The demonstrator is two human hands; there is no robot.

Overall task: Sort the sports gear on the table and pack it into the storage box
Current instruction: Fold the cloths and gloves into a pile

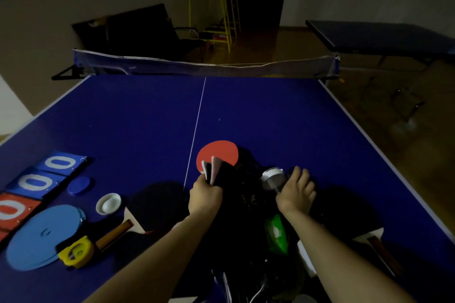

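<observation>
A black bag [243, 206] lies on the blue table tennis table [138, 118] in front of me. My left hand [204, 196] grips the bag's left edge together with two pale paddle handles [212, 170]. Behind them lies a red paddle face [218, 154]. My right hand [296, 192] rests curled on the bag's right side, next to a grey and white cylinder [272, 177]. A green item [277, 232] sticks out of the bag below my right wrist. Black paddles lie at the left [155, 206] and at the right [344, 209].
At the left lie score cards [37, 182] with zeros, a blue disc [43, 236], a yellow tape measure [75, 251], a white round dish [108, 203] and a small blue lid [78, 185]. The net [204, 66] crosses the far edge. A second table [384, 34] stands at the back right.
</observation>
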